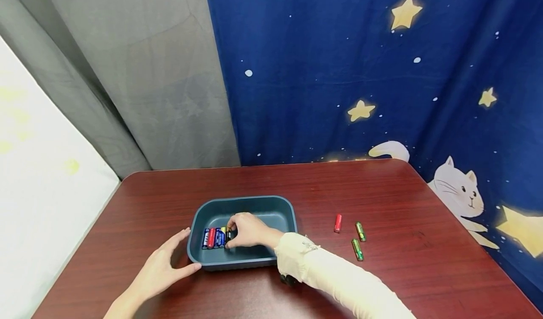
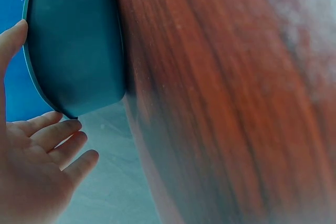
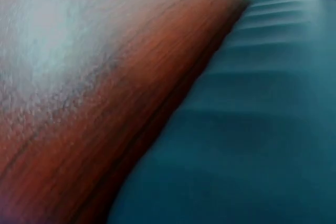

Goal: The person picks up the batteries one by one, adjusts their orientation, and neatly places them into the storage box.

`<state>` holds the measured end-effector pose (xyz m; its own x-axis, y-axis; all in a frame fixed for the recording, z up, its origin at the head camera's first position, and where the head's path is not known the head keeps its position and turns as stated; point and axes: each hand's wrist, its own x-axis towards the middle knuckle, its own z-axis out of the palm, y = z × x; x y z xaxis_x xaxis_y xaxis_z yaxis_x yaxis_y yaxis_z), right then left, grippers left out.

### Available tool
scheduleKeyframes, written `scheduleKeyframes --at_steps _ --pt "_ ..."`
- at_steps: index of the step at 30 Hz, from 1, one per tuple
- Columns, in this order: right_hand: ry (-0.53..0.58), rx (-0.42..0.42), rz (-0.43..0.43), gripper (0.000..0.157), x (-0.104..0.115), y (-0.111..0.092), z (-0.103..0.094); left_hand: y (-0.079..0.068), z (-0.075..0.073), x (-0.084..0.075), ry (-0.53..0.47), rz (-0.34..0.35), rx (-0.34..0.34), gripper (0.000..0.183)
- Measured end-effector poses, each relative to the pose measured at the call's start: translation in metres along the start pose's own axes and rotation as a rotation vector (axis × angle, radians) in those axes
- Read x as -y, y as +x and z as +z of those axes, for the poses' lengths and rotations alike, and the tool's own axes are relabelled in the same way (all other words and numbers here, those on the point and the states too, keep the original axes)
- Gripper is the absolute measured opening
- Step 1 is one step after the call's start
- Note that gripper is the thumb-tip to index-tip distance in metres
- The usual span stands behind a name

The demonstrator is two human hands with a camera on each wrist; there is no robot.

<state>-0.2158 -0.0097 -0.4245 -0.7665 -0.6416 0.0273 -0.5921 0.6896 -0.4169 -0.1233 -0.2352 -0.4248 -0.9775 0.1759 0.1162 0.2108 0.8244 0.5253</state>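
A dark teal tray stands on the table with a row of batteries at its left end. The row has a red battery between blue ones, such as the blue battery. Inside the tray, my right hand pinches a dark battery by its ends, at the row's right side. My left hand touches the tray's left corner, thumb and fingers spread along the rim. In the left wrist view its fingers are loosely extended. The right wrist view shows only the tray's ribbed outer wall and tabletop.
To the right of the tray, a red battery, a green battery and another green battery lie apart on the reddish-brown table. Behind the table hang a grey curtain and a blue star-patterned curtain.
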Motion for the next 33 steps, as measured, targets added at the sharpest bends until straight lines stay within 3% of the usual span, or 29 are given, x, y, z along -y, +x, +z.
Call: scheduleKeyframes --at_steps 22,27,33 --pt "-0.180 0.014 -0.014 0.047 0.003 0.005 0.003 0.000 0.000 0.000 -0.002 0.006 -0.006 0.088" --pt "-0.147 -0.011 -0.019 0.052 0.001 0.003 -0.007 0.000 0.000 -0.001 -0.006 -0.008 0.006 0.088" --pt "-0.018 -0.036 -0.015 0.052 0.001 -0.006 -0.032 0.000 0.000 -0.002 -0.008 -0.010 0.009 0.088"
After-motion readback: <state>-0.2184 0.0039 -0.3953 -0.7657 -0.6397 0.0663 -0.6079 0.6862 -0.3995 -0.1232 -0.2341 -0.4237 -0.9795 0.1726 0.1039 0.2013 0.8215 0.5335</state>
